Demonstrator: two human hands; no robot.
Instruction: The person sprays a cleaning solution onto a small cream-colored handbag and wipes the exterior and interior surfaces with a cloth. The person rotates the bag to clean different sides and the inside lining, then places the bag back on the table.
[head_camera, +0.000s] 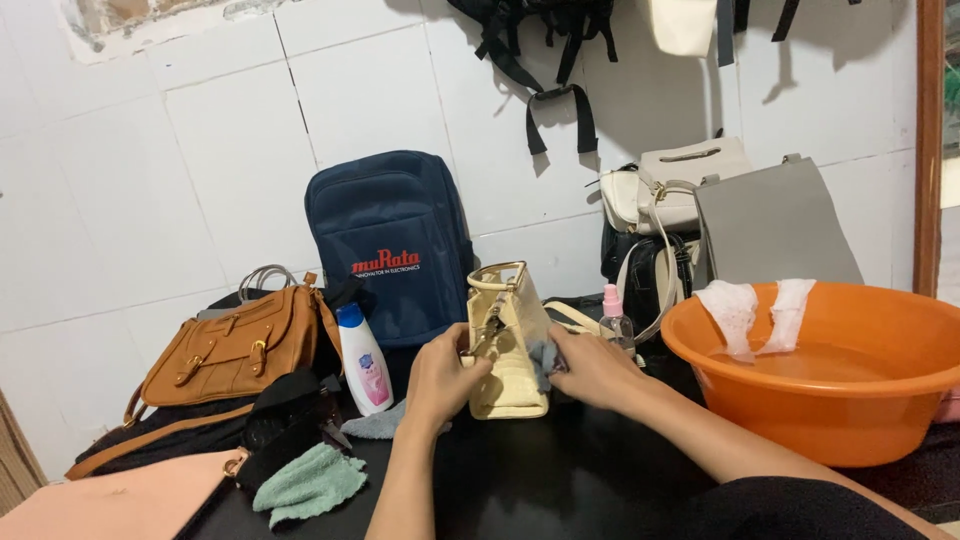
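Leftmost, well out from the left hand (440, 378), a flat peach-pink bag (110, 505) lies at the near edge of the black table (560, 480). Beyond it, a tan leather satchel with brass buckles (235, 345) leans upright. Nearer the left hand, a crumpled mint-green terry cloth (305, 482) lies beside a black pouch (285, 410). Just left of that hand stands a tilted white plastic bottle with a blue cap and pink label (362, 360); a grey-blue cloth (378, 424) lies at its foot, touching the wrist area. Behind both, a navy fabric backpack (395, 240) stands against the white tiled wall (180, 180).

Left hand: closed around the left side of a small cream-yellow croc-textured handbag (508, 345), fingers curled at its metal clasp. Handbag stands upright on the table, between the two hands.

Right hand (595, 368): closed on a small grey rag (543, 362), pressing it against the handbag's right face.

Just behind the right hand, a small clear spray bottle with a pink top (614, 318). Farther back and right, a black bag (640, 265), a white handbag (670, 180) and a grey flat bag (775, 225) are stacked at the wall. Right of the right forearm, a round orange plastic basin (830, 400) holds water; two white cloths (755, 315) hang over its far rim.
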